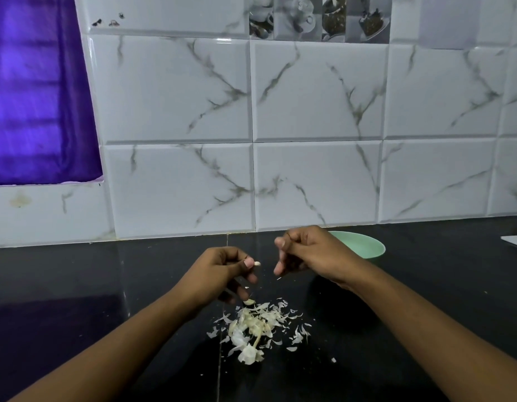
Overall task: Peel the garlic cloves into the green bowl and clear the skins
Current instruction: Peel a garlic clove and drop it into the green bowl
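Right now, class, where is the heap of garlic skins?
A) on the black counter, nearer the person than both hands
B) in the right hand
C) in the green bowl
A: the garlic skins lie on the black counter, nearer than the right hand and the left hand, which pinches a garlic clove.

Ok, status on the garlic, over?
Left grip pinches a clove. Right grip curled, hold unclear. Bowl behind right grip, partly hidden. Skins piled on counter.
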{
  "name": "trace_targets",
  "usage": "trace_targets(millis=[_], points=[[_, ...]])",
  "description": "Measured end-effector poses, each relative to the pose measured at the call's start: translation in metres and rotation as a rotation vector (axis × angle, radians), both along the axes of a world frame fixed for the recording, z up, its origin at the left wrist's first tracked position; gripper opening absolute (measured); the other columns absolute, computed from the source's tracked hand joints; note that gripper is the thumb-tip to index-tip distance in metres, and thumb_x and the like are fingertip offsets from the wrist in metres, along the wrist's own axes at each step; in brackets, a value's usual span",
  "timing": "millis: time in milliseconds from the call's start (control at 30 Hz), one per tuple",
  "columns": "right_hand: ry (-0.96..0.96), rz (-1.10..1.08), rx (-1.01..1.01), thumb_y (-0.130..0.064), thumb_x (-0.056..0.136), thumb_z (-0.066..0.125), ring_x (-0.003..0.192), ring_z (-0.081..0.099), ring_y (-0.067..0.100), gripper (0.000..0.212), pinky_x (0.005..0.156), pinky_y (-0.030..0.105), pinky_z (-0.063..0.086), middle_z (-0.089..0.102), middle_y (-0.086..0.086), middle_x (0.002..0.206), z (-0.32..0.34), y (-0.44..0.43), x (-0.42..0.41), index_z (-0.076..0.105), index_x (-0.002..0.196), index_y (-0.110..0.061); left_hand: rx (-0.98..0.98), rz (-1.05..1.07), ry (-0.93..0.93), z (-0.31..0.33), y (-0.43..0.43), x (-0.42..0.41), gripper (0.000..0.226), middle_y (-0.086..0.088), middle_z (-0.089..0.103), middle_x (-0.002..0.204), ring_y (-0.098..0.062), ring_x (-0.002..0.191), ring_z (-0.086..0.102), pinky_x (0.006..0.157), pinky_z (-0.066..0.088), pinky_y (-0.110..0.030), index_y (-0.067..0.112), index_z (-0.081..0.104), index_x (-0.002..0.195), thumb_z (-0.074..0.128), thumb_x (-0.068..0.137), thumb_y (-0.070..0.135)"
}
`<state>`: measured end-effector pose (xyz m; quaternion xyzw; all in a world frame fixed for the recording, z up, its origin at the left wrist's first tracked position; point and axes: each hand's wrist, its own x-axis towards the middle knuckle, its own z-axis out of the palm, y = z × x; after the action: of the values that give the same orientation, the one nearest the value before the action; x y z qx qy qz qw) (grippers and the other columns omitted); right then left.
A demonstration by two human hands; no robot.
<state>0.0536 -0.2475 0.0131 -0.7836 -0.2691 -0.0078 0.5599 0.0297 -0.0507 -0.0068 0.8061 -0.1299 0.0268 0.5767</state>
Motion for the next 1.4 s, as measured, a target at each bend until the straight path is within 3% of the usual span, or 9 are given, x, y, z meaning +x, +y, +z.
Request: trace_targets(millis=[100, 267, 433, 600, 733, 967, 1133, 1233, 1400], points=[[-0.067, 0.055, -0.079, -0.011, 0.098, 0.047, 0.053, 0.061, 0.021, 0.011, 0.057, 0.028, 0.051, 0.067, 0.007, 0.067, 0.0, 0.0, 0.001, 0.051, 0.088, -0.012, -0.014, -0.009, 0.028, -0.001, -0.001, 0.0, 0.017, -0.005, 0.071, 0.076, -0.016, 0.05, 0.061, 0.044, 0.043, -0.021, 0.008, 0.061, 0.088, 0.053, 0.097, 0.021], [-0.099, 0.048, -0.177, -0.001, 0.078, 0.074, 0.06, 0.061, 0.016, 0.024, 0.062, 0.028, 0.054, 0.065, 0.003, 0.069, -0.01, 0.006, 0.0, 0.061, 0.092, -0.017, -0.032, -0.025, 0.028, -0.002, -0.005, -0.001, 0.018, -0.005, 0.068, 0.074, -0.018, 0.049, 0.059, 0.043, 0.041, -0.022, 0.008, 0.059, 0.086, 0.052, 0.097, 0.021], [-0.21, -0.06, -0.134, -0.008, 0.078, 0.075, 0.055, 0.063, 0.006, 0.011, 0.054, 0.023, 0.054, 0.068, 0.001, 0.068, -0.019, 0.017, 0.003, 0.066, 0.079, -0.015, -0.067, -0.023, -0.018, -0.002, -0.008, -0.003, 0.018, -0.005, 0.066, 0.07, -0.018, 0.045, 0.058, 0.041, 0.041, -0.021, 0.005, 0.058, 0.087, 0.052, 0.097, 0.018], [-0.265, -0.079, -0.234, -0.018, 0.087, 0.068, 0.066, 0.071, 0.018, 0.009, 0.06, 0.029, 0.057, 0.072, 0.008, 0.073, -0.018, 0.016, 0.002, 0.072, 0.083, -0.011, 0.229, 0.069, -0.319, -0.003, -0.006, -0.003, 0.014, -0.002, 0.067, 0.071, -0.017, 0.048, 0.063, 0.044, 0.048, -0.026, 0.01, 0.06, 0.084, 0.057, 0.094, 0.018], [-0.13, -0.03, -0.237, -0.015, 0.094, 0.058, 0.061, 0.067, 0.011, 0.015, 0.055, 0.02, 0.052, 0.067, 0.0, 0.068, -0.013, 0.015, 0.0, 0.069, 0.089, -0.006, 0.361, 0.071, -0.428, -0.005, -0.004, -0.002, 0.012, 0.004, 0.069, 0.075, -0.016, 0.052, 0.067, 0.051, 0.053, -0.029, 0.017, 0.06, 0.081, 0.06, 0.092, 0.022], [0.143, -0.007, -0.057, -0.018, 0.098, 0.05, 0.047, 0.058, 0.013, 0.028, 0.047, 0.025, 0.05, 0.055, 0.0, 0.055, -0.012, 0.017, -0.005, 0.061, 0.073, -0.009, 0.149, 0.012, -0.285, -0.006, -0.006, -0.003, 0.01, -0.002, 0.072, 0.079, -0.023, 0.056, 0.068, 0.054, 0.053, -0.032, 0.013, 0.064, 0.082, 0.06, 0.092, 0.015], [0.17, -0.048, 0.004, -0.018, 0.093, 0.057, 0.045, 0.056, 0.011, 0.026, 0.049, 0.027, 0.05, 0.055, -0.001, 0.053, -0.012, 0.012, 0.0, 0.062, 0.069, -0.01, 0.055, -0.001, -0.234, -0.006, -0.008, -0.002, 0.007, -0.006, 0.074, 0.081, -0.024, 0.058, 0.068, 0.058, 0.055, -0.031, 0.008, 0.067, 0.086, 0.064, 0.089, 0.014], [0.158, -0.017, 0.043, -0.007, 0.085, 0.067, 0.054, 0.061, 0.011, 0.011, 0.049, 0.025, 0.053, 0.06, 0.0, 0.062, -0.01, 0.007, 0.001, 0.061, 0.076, -0.011, -0.024, -0.011, -0.171, -0.005, -0.007, -0.001, 0.008, -0.01, 0.074, 0.083, -0.022, 0.057, 0.067, 0.055, 0.053, -0.026, 0.004, 0.068, 0.088, 0.065, 0.087, 0.012], [0.155, 0.018, 0.058, 0.001, 0.082, 0.066, 0.07, 0.067, 0.012, 0.015, 0.055, 0.025, 0.055, 0.068, 0.002, 0.078, -0.005, 0.002, 0.002, 0.065, 0.093, -0.009, -0.093, -0.006, -0.113, -0.006, -0.006, 0.001, 0.006, -0.012, 0.074, 0.083, -0.019, 0.056, 0.066, 0.051, 0.05, -0.022, 0.004, 0.068, 0.087, 0.066, 0.086, 0.011]])
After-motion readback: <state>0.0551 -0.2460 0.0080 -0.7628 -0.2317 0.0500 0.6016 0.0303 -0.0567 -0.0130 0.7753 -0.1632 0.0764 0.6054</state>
